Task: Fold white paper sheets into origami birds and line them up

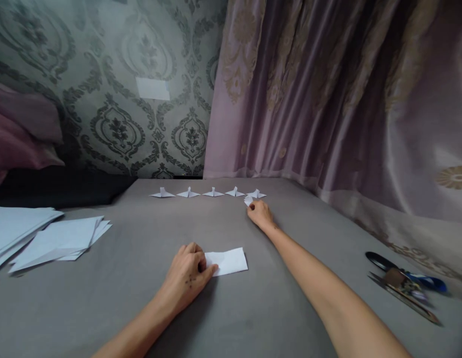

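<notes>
My left hand (190,271) rests on the grey surface with its thumb on the end of a folded white paper strip (231,261), its fingers curled behind it. The strip lies nearly flat, its other end pointing right. Farther out, my right hand (261,214) pinches a small folded white paper piece (248,200); most of its fingers hide one another. Just behind it sits a folded paper figure (257,193), the rightmost of several in a row, each with flat wings and a raised middle. Another such figure (213,192) is mid-row.
Stacked white sheets (18,226) and smaller loose paper sheets (63,239) lie at the left. Blue-handled scissors (421,281), partly blurred, lie at the right beside a pencil-like stick (413,303). A purple curtain (283,99) hangs along the right edge; pink cloth (22,129) is at far left.
</notes>
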The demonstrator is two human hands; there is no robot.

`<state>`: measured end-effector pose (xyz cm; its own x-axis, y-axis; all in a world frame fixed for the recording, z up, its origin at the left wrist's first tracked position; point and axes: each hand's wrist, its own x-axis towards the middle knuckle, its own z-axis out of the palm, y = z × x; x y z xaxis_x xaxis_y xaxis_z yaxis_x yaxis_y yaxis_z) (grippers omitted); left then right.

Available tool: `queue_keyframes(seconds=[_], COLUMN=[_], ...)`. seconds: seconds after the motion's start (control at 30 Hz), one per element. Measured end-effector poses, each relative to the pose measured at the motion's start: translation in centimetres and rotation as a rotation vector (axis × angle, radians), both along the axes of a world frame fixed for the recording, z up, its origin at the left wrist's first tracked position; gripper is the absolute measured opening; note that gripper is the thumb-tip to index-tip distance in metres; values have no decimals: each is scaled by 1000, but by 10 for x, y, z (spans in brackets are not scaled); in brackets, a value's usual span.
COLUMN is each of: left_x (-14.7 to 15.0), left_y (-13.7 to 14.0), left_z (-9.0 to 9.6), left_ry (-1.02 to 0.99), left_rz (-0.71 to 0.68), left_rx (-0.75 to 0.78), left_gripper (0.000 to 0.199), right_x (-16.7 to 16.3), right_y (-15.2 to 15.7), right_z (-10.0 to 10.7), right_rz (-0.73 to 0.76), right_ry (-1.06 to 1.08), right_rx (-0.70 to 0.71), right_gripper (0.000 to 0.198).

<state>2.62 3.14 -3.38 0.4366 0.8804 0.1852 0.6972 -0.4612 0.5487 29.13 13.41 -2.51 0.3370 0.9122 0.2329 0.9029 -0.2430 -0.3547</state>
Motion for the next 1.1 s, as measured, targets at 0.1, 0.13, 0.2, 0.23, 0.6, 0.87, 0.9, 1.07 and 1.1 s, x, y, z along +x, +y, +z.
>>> queue_keyframes(seconds=[0.1, 0.13, 0.2, 0.23, 0.6, 0.87, 0.9, 1.07, 1.1], left_x=[-1, -1, -2, -1, -1, -4, -4, -6, -6], left_y=[1, 1, 0, -1, -6, -3, -2, -1, -1], left_z=[-2, -2, -1, 0, 10, 5, 3, 2, 3], left_ry=[-5, -6, -4, 1, 35, 31, 28, 22, 28], left_rz=[-18, -19, -15, -10, -15, -25, -29, -43, -42], left_rx=[17, 22, 34, 38, -3, 10, 15, 21, 13], left_gripper=[33, 33, 34, 35, 37, 41, 41, 39, 39], right_x=[-6, -9, -20, -26, -67, -59, -59, -54, -54], right_y=[-20, -30, -53, -66, -167, -170, -171, -175, -176], right_z=[6, 8, 14, 16, 3, 6, 6, 8, 9], right_rz=[92, 137, 247, 303, 817, 822, 815, 776, 769], right_ry=[19, 25, 41, 49, -5, 16, 13, -1, -3], right_rx=[19, 26, 41, 49, 127, 98, 95, 68, 63], right_gripper=[22, 22, 21, 20, 24, 22, 22, 23, 23])
